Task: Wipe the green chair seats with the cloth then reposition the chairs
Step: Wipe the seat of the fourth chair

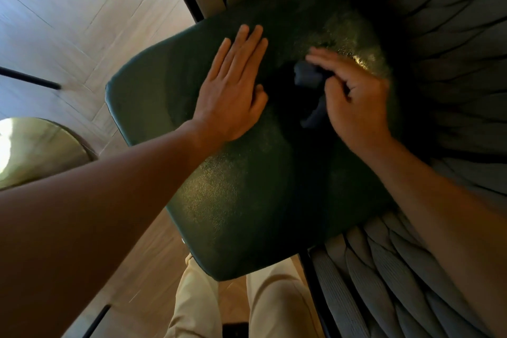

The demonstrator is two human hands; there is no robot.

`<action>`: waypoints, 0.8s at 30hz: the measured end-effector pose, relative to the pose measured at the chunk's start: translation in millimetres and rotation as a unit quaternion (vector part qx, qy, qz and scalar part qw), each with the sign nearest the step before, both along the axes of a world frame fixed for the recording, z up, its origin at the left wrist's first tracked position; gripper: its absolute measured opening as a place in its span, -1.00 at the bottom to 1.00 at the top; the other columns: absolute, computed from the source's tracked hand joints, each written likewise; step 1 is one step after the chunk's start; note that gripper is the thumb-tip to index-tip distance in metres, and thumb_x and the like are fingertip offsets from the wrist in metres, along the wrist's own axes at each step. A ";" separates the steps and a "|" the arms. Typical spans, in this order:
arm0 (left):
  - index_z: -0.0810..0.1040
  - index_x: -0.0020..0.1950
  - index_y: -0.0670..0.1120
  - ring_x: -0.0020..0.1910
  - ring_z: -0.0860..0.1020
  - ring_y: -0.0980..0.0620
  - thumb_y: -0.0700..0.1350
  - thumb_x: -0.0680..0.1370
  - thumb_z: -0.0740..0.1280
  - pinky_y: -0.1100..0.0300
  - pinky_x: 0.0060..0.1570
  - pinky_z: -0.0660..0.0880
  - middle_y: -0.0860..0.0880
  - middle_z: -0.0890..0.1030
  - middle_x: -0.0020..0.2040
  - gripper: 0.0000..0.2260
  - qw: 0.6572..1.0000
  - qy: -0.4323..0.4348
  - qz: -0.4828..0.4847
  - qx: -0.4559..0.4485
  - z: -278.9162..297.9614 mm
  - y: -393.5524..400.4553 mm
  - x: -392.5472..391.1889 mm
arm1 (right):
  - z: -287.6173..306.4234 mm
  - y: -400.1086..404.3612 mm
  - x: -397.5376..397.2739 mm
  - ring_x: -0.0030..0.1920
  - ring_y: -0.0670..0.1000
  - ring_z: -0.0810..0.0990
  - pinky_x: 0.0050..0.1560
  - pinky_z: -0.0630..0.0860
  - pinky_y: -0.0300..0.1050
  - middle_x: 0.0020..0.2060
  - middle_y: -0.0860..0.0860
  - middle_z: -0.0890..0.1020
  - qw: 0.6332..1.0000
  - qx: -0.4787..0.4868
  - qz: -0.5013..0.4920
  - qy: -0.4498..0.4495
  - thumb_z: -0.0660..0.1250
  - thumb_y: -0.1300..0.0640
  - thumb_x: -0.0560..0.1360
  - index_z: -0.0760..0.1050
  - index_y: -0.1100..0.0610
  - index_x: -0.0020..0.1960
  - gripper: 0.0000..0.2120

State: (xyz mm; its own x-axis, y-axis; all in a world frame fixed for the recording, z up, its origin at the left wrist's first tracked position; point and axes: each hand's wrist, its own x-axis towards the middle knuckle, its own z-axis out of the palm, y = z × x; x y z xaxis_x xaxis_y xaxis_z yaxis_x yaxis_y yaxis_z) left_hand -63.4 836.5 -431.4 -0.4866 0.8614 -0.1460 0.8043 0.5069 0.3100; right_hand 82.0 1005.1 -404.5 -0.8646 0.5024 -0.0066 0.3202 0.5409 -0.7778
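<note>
head view: left hand (233,88) flat on green seat (225,200); right hand (356,101) apparently clutches dark cloth (308,77).

A dark green chair seat (241,200) — pebbled, glossy upholstery catching the light — fills the view, its woven rope backrest (452,63) curving behind; a crumpled dark cloth (308,77) lies bunched near the seat's middle.

Cloth (308,78) mostly hidden under right hand (354,101); chair back (439,35) beside seat (233,200) cut off by edge.
</note>
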 end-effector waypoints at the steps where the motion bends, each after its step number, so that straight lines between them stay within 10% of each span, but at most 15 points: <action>1: 0.04 0.66 -0.16 0.65 -0.09 -0.10 0.01 0.63 0.07 -0.01 0.62 -0.19 -0.14 0.00 0.67 -0.38 1.000 0.003 -0.011 0.000 -1.6 10.9 -1.6 | -1.3 12.4 -9.8 0.43 0.03 0.48 0.46 0.40 -0.08 0.36 0.14 0.56 0.999 0.025 -0.023 0.014 0.14 0.38 0.59 0.53 0.28 0.35 -0.61; 9: -0.02 0.66 -0.19 0.66 -0.09 -0.10 0.06 0.62 -0.01 -0.07 0.62 -0.11 -0.17 -0.05 0.67 -0.35 0.997 0.054 -0.024 -0.048 -22.3 41.3 -4.4 | -46.5 56.2 -63.2 0.62 0.23 0.00 0.59 -0.02 0.17 0.62 0.22 0.05 0.973 0.180 -0.061 -0.135 0.02 -0.08 0.70 0.02 0.24 0.64 -0.38; 24: -0.01 0.65 -0.23 0.66 -0.09 -0.10 -0.05 0.58 0.06 -0.05 0.62 -0.11 -0.20 -0.03 0.67 -0.33 1.000 0.010 -0.012 -0.017 -15.9 41.7 -3.8 | -44.2 52.1 -14.0 0.45 0.08 0.44 0.49 0.31 0.01 0.37 0.12 0.55 0.978 0.117 0.169 -0.012 0.22 0.38 0.48 0.55 0.26 0.34 -0.56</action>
State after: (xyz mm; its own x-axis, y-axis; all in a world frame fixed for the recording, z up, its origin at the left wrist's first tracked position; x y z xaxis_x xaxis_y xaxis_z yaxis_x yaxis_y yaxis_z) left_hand -67.2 878.2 -447.4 -0.4697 0.8672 -0.1651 0.8219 0.4979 0.2767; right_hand 68.0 1057.2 -448.6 -0.9827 0.1775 0.0527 0.1084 0.7819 -0.6139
